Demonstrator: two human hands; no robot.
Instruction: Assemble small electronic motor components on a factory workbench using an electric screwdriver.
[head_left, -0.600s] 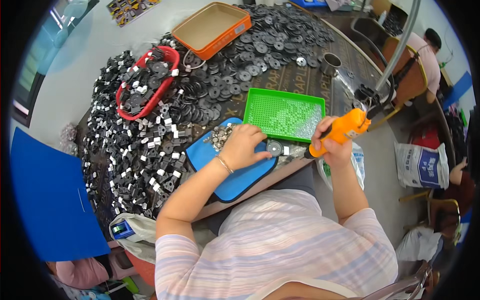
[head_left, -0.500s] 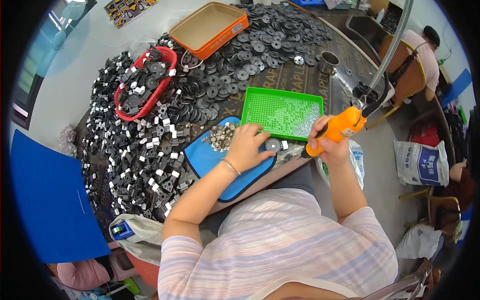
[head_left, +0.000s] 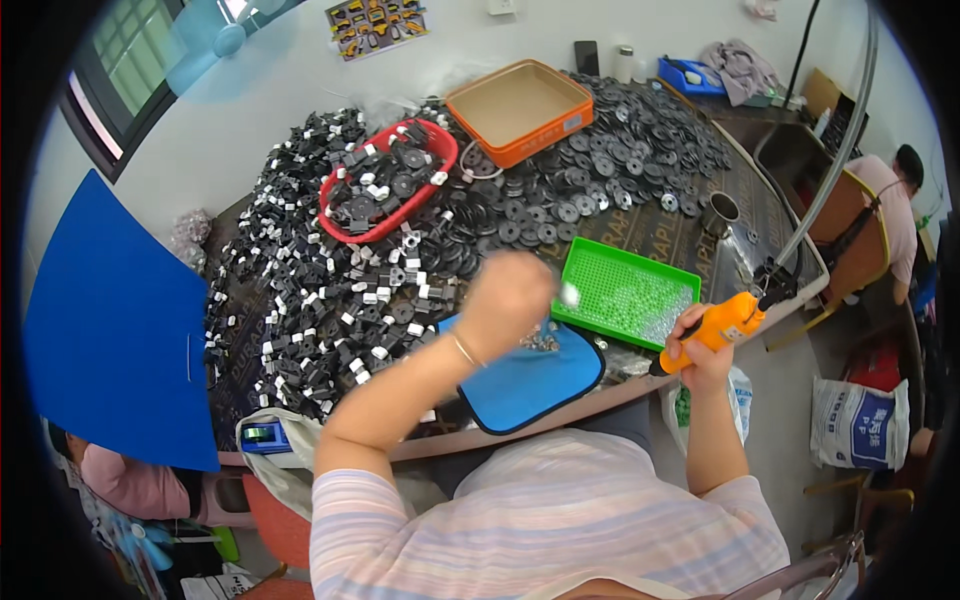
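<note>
My left hand point(head_left: 508, 305) is raised over the blue mat point(head_left: 535, 385) and smeared by motion. Its fingers are closed, and a small part with a white end point(head_left: 569, 295) sticks out at their tips; the rest of that part is hidden. On the mat beneath lie small metal pieces point(head_left: 541, 340), partly covered by the hand. My right hand point(head_left: 708, 358) is wrapped round an orange electric screwdriver point(head_left: 728, 325), tilted with its dark tip down to the left. The green tray point(head_left: 605, 262), holding many tiny shiny pieces, lies between both hands, just beyond them.
Black parts with white ends point(head_left: 345, 310) are heaped on the left, some in a red basket point(head_left: 445, 150). Black discs point(head_left: 640, 140) pile up behind, beside an orange box point(head_left: 515, 155). A metal cup point(head_left: 722, 212) stands at right. A person point(head_left: 895, 210) sits beyond the table.
My left hand has lifted off the mat's edge, and the black round part with a white end no longer lies there. The screwdriver stays in my right hand. The view has shifted.
</note>
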